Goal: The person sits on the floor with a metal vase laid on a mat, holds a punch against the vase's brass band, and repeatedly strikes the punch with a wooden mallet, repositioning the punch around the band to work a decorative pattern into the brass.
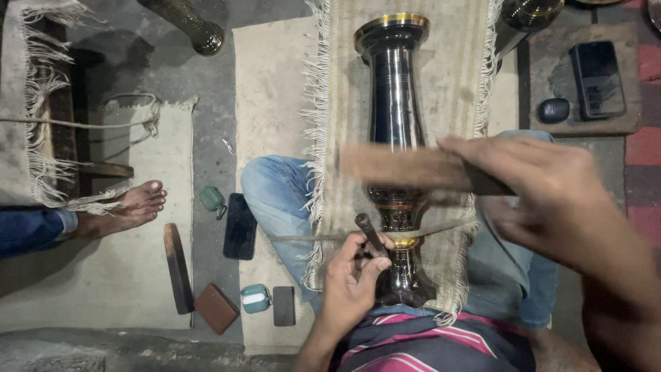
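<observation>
Your wooden block (420,169) crosses above the vase (396,103); open floor (206,151) lies left, beyond the phone (240,226) and wallet (216,308).

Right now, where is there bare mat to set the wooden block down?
Free: the pale mat above the left knee, and the mat below the co-worker's foot. Crowded: the strip holding the phone, wallet and small cases. The lap cloth carries the vase.

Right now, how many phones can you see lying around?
2 clear ones: a dark phone on the floor beside the knee, another phone on the mat upper right. The small dark slab may be a third.
</observation>
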Demonstrator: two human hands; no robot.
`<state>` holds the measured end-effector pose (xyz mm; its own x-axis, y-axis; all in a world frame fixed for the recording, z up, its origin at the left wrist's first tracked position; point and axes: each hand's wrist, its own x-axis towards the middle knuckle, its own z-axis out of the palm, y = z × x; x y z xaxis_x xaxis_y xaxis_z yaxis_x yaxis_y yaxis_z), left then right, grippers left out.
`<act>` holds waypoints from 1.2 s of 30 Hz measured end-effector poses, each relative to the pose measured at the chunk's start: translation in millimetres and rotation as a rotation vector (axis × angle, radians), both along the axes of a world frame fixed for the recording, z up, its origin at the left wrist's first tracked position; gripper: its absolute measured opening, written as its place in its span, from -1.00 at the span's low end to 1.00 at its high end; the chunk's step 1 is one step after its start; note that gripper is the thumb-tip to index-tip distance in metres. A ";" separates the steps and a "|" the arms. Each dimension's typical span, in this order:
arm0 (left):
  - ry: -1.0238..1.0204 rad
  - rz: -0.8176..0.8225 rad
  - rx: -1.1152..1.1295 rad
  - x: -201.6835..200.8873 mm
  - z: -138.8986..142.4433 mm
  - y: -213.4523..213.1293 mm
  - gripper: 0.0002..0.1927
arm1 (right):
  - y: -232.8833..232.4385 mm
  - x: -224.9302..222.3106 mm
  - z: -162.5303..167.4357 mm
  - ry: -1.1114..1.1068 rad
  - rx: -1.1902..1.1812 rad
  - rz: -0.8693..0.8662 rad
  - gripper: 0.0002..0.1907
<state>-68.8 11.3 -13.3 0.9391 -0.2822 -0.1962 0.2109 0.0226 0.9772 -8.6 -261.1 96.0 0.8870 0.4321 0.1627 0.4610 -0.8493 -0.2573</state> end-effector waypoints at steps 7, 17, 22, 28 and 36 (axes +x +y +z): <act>-0.055 0.140 0.015 -13.8 -2.0 -10.6 -0.84 | 20.0 23.5 16.9 0.107 -0.120 0.033 -0.26; -0.017 0.298 -0.114 -22.1 -20.0 -11.1 -0.76 | 11.4 7.0 9.1 0.163 -0.061 0.128 -0.19; -0.071 0.453 -0.170 -21.4 -41.0 -11.5 -0.64 | 9.4 -53.4 -49.7 0.845 0.429 -0.240 -0.61; -0.228 0.409 -0.347 -13.5 -64.7 -23.0 -0.67 | 50.1 -122.8 -101.9 0.307 0.369 -0.015 -0.47; -0.003 0.180 -1.106 5.0 -51.9 6.1 -0.64 | 66.1 -107.7 -133.0 0.469 0.507 -0.307 -0.47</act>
<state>-63.8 17.4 -65.2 0.9839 -0.1593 0.0809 0.1142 0.9088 0.4013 -116.4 -195.0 -37.0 0.9806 0.1274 -0.1489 -0.0316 -0.6473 -0.7616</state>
